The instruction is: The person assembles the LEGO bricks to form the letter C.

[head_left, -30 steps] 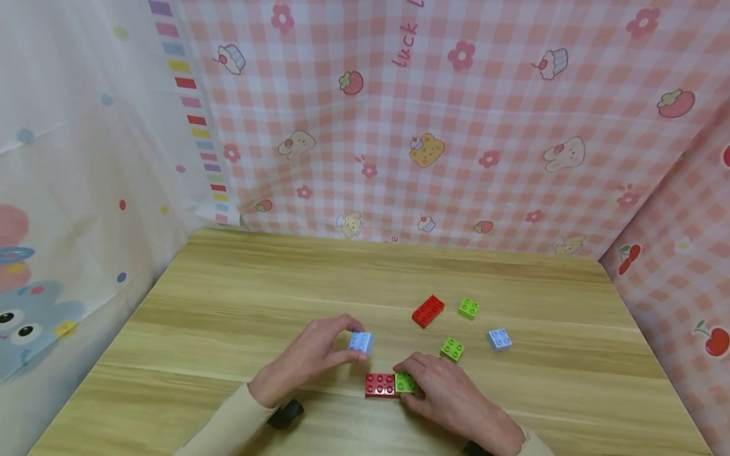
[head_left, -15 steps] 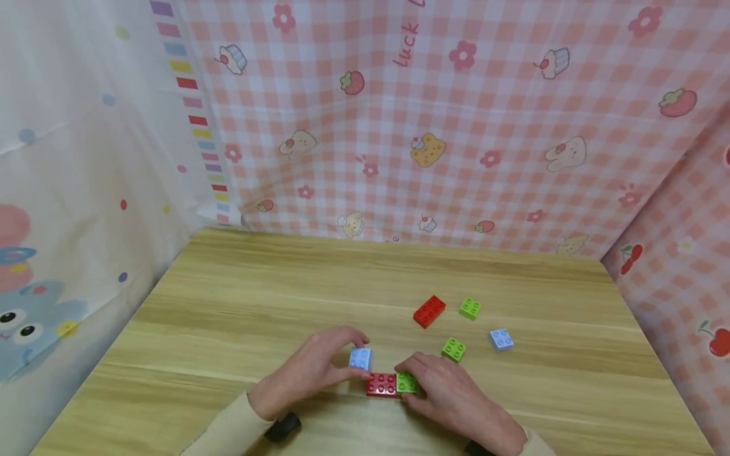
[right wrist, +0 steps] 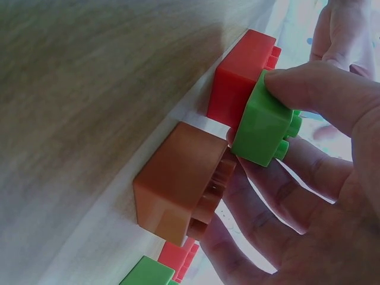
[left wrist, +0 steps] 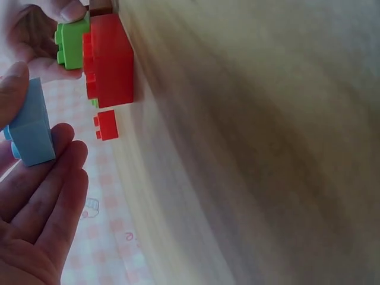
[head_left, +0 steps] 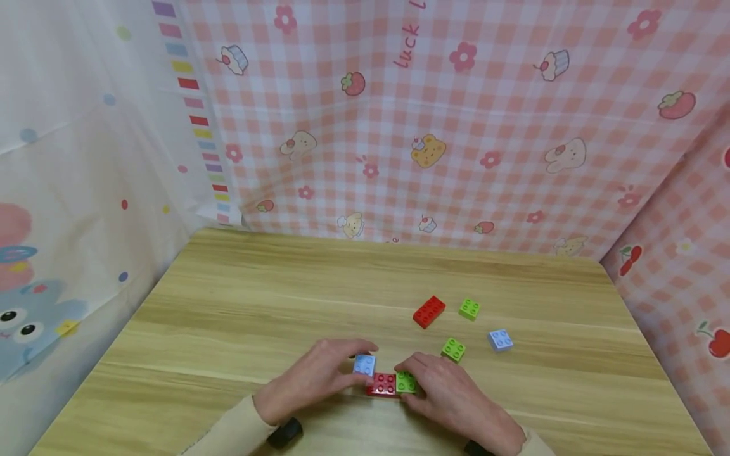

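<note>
My left hand (head_left: pixel 319 377) pinches a light blue four-stud brick (head_left: pixel 364 365) between thumb and fingers. In the left wrist view, that blue brick (left wrist: pixel 33 127) is tilted and apart from the red brick (left wrist: pixel 111 62). The red brick (head_left: pixel 383 384) lies on the table in front of me, studs up. On its right end sits a lime green brick (head_left: pixel 405 381), which my right hand (head_left: pixel 447 392) grips. The right wrist view shows thumb and fingers on the green brick (right wrist: pixel 261 122). An orange-brown brick (right wrist: pixel 181 178) stands beside those fingers, hidden from the head view by the hand.
Farther back on the wooden table (head_left: pixel 274 278) lie another red brick (head_left: pixel 429 311), a green brick (head_left: pixel 469 309), a second green brick (head_left: pixel 453 349) near my right fingers, and a light blue brick (head_left: pixel 500 340). Patterned cloth (head_left: pixel 393 114) hangs behind and at both sides.
My left hand has brought the blue brick closer to me and slightly right, to the left end of the red brick. The right hand has stayed on the green brick.
</note>
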A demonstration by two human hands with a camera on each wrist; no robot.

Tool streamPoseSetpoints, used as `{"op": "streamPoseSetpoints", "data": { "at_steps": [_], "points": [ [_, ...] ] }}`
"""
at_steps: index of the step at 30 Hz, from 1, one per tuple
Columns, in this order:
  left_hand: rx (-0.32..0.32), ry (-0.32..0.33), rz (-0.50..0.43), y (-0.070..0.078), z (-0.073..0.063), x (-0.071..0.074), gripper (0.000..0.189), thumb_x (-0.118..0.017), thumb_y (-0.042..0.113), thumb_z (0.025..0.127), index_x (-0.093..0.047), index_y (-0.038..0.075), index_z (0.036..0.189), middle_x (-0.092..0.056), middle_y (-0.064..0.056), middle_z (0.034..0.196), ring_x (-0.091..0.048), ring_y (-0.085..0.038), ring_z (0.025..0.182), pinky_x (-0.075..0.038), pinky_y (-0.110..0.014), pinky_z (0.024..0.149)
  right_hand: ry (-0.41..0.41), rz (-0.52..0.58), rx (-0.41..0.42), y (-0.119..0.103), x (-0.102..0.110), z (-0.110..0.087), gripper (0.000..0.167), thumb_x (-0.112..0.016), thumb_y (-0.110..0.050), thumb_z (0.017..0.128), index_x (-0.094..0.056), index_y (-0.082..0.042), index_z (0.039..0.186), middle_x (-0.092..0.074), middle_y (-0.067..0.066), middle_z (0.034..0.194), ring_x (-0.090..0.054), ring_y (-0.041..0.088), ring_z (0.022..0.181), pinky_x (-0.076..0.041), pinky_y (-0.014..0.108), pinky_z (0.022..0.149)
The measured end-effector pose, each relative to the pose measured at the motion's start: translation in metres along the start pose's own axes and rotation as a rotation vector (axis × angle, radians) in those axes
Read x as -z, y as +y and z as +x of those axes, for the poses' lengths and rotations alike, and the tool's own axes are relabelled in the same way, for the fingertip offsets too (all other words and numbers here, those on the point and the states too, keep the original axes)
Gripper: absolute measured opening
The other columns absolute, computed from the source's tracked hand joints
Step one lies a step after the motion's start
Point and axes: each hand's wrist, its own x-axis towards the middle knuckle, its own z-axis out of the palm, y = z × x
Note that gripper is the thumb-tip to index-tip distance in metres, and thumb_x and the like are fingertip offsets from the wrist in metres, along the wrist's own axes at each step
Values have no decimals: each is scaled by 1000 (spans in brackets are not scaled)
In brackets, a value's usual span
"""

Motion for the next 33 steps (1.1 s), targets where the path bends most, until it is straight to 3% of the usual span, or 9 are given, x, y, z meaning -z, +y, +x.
{"op": "streamPoseSetpoints", "data": {
  "at_steps": [6,10,15,19,26,33],
  "points": [
    [38,-52,93,1,1,-3,39,-79,39,91,-74,12,120,-76,2,114,-70,-11,104,-58,-32,90,-3,-5,-6,0,0,0,37,-82,-30,89,-71,-14,120,-68,-6,109,-60,6,93,-56,37,82],
    [82,-74,116,2,1,-5,40,-80,43,89,-74,15,118,-77,3,109,-69,-6,94,-58,-28,81,-17,-1,-23,-1,1,1,37,-82,-31,89,-71,-14,120,-68,-6,109,-58,5,92,-56,38,82],
    [101,-91,115,1,1,-8,41,-82,44,87,-72,16,115,-74,7,96,-55,1,72,-49,-20,64,-19,-6,-26,-1,0,1,37,-82,-32,89,-71,-14,120,-67,-7,108,-58,5,92,-56,39,83],
    [102,-95,107,1,1,-9,40,-83,43,86,-71,16,114,-67,13,85,-46,1,64,-41,-18,57,-16,-6,-21,-1,0,1,37,-82,-31,89,-71,-15,120,-67,-7,107,-58,4,91,-56,38,82],
    [101,-121,90,1,2,-9,36,-83,40,88,-72,16,112,-67,13,85,-49,2,66,-43,-18,58,-34,3,-27,-1,1,1,38,-82,-32,89,-71,-14,121,-68,-6,109,-59,5,93,-56,40,85],
    [87,-131,135,3,4,-9,35,-82,40,88,-72,15,111,-71,9,89,-53,4,69,-46,-16,60,-35,10,-27,0,1,1,38,-82,-32,89,-71,-14,121,-68,-7,108,-58,5,91,-56,39,83]
  ]
}}
